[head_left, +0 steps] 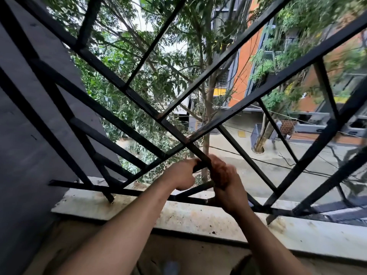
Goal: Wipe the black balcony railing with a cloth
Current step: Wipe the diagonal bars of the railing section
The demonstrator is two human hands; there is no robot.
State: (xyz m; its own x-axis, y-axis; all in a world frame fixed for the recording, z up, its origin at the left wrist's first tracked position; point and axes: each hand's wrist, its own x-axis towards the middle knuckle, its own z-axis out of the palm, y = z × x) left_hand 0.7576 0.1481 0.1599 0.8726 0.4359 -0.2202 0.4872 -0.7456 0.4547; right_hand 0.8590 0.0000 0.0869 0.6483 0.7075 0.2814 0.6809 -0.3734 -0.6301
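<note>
Left grip (182, 174) and right grip (226, 182) both curl round a low corner bar of the black railing (139, 100); the cloth cannot be made out, perhaps bunched inside them. Square painted steel, rust-scuffed at the welds, could snag fabric or skin, and a loosened cloth would likely drop through the gaps to the street.

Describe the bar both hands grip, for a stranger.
Find the black railing above the stained white ledge. Where its long rails cross in an X, a short bar drops down; only it has the left hand and right hand around it.
</note>
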